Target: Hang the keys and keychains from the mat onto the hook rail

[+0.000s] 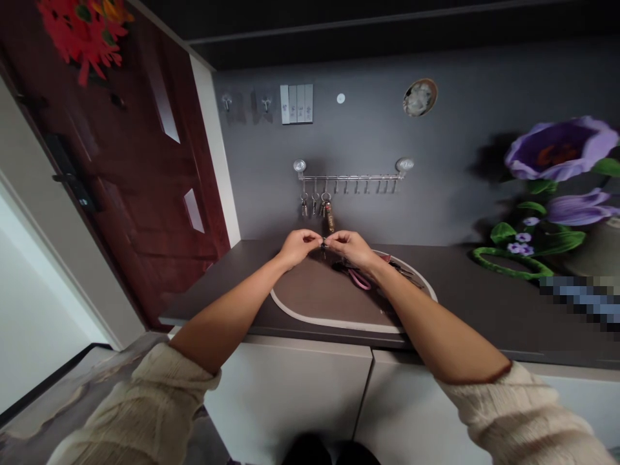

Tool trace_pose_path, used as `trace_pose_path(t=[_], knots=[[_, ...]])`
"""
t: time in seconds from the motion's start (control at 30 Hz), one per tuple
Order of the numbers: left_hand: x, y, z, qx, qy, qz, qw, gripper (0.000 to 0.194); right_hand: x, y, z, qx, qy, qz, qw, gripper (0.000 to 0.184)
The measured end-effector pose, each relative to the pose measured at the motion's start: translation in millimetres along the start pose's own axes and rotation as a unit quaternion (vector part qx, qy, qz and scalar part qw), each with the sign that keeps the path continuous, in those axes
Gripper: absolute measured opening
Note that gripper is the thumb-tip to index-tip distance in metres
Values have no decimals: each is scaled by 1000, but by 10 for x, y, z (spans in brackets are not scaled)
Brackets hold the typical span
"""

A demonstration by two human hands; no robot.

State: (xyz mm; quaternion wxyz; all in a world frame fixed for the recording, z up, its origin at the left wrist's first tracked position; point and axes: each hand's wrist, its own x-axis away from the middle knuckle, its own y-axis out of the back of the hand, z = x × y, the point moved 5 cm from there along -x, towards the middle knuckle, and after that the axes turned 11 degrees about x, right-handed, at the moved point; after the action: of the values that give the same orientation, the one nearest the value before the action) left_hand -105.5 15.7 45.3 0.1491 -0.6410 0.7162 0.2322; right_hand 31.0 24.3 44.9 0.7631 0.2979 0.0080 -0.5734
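Note:
My left hand [299,248] and my right hand [356,248] meet over the mat, fingertips pinched together. Between them is a small key ring [324,244], with what looks like a key dangling below; its detail is too small to make out. Just behind the hands, a metal hook rail [358,177] is fixed to the grey wall. Several bunches of keys [305,204] hang from its left hooks, one with a brown lettered tag [330,217]. Beneath my right hand and forearm lie a pink loop [359,279] and more keys [407,274], partly hidden.
A brown mat with a pale rim [334,321] lies on the dark counter [465,316]. Purple flowers [562,152] and a green ring [513,263] stand at the right. A dark red door [126,174] is at the left. White cabinet doors [290,387] sit below.

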Motion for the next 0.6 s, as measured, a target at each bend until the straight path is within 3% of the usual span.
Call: trace_pose_path(t=[0.3,0.6], knots=[[25,-24,-47,4,-14,8,1000,26,-47,34,-47,24,57,-4,998,25],[8,-21,-17,-38,-38,-6,999,26,-42,131,-32,24,56,-44,997,24]])
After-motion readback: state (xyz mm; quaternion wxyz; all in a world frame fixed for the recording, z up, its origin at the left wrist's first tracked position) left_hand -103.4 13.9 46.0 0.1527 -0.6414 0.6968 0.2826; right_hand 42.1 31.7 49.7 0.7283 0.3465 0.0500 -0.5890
